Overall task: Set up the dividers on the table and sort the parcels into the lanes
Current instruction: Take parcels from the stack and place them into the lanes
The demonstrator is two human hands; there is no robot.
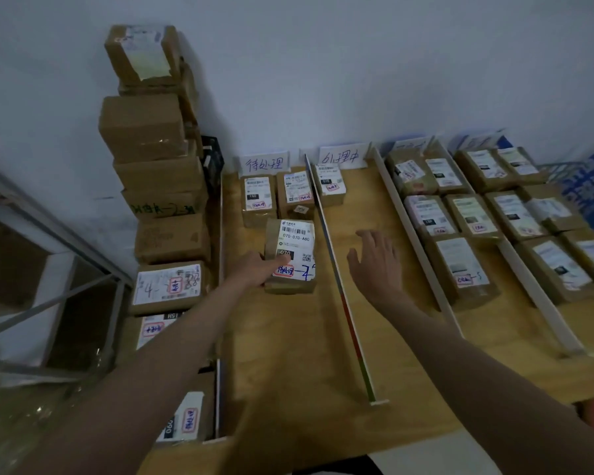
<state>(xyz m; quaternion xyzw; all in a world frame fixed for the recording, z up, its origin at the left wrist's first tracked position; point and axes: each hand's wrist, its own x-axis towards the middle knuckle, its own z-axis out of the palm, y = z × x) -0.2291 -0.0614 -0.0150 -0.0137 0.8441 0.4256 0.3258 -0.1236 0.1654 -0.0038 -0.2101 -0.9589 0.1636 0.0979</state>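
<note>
Parcels: three in the far-left lane, left hand [254, 265] gripping the nearest parcel [290, 255]; one next lane; right hand [374, 265] hovers, fingers spread, holding nothing.

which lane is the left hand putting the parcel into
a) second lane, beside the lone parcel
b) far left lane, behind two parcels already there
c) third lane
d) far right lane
b: the left hand holds the parcel in the leftmost lane, left of the striped divider, with two parcels further back.
</note>
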